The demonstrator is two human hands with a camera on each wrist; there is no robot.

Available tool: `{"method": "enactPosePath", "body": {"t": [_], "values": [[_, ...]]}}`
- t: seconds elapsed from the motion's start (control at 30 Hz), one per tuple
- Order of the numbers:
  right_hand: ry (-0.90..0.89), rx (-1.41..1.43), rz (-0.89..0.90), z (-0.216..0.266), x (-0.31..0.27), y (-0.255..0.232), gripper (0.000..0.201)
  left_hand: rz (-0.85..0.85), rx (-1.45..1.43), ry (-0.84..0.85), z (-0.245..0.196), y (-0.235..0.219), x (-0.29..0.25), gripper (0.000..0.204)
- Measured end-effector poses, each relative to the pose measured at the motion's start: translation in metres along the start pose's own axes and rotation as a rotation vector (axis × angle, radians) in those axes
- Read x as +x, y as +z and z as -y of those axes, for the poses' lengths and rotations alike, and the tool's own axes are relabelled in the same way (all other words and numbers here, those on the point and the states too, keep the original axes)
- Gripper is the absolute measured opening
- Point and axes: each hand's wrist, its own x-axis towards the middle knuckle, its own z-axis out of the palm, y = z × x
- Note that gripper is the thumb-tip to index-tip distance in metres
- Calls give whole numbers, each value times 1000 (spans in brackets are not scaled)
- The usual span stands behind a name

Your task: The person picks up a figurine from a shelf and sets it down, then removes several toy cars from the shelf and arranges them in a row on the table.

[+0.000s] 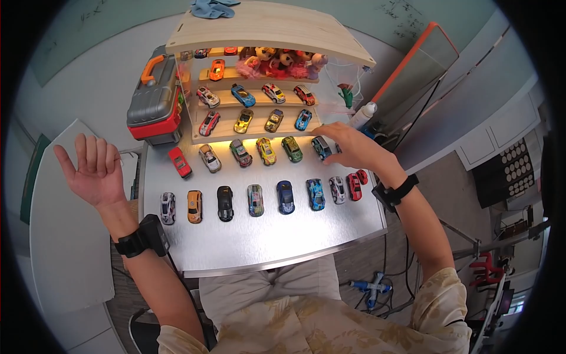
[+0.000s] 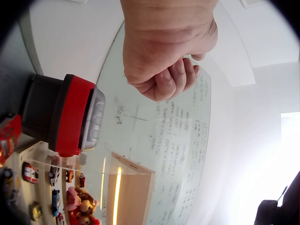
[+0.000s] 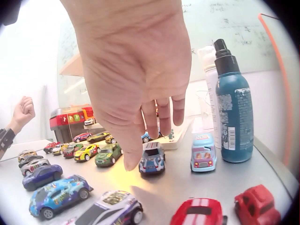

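My right hand (image 1: 354, 147) is over the right end of the back row of toy cars, thumb and fingers apart. In the right wrist view its fingertips (image 3: 149, 133) point down around a blue-grey car (image 3: 153, 158), with no grip visible; a light-blue van (image 3: 203, 152) stands to the right. The raised left hand (image 1: 94, 168) is off the table's left side, palm showing, fingers loosely bent and empty; the left wrist view shows the same hand (image 2: 168, 51) touching nothing. Two rows of cars stand on the metal table (image 1: 259, 239), among them a green car (image 1: 292, 149) and a dark blue car (image 1: 286, 197).
Behind the rows stands a lit wooden shelf (image 1: 253, 133) with more cars and several dolls (image 1: 283, 62). A grey and red toolbox (image 1: 154, 106) is at its left. At the right stand a white can (image 1: 363, 115) and a teal spray bottle (image 3: 234, 117).
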Motion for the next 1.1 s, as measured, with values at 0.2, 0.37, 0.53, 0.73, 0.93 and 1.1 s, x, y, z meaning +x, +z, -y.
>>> {"method": "enactPosePath", "body": {"t": [0.2, 0.37, 0.53, 0.73, 0.93, 1.1], "values": [[-116, 84, -65, 29, 17, 0, 64, -23, 12, 5, 1, 1, -1, 53], [-167, 53, -62, 32, 36, 19, 65, -28, 0, 3, -1, -2, -1, 53], [-115, 62, 26, 38, 39, 15, 67, -18, -13, 6, -2, -2, -2, 53], [-161, 57, -16, 44, 38, 11, 65, -62, -9, 17, -3, -1, -1, 59], [-254, 108, -60, 70, 59, 22, 61, -43, -4, 21, 0, 0, -2, 56], [-274, 98, -129, 86, 57, 15, 58, -62, 10, 30, -3, 0, -3, 57]]}}
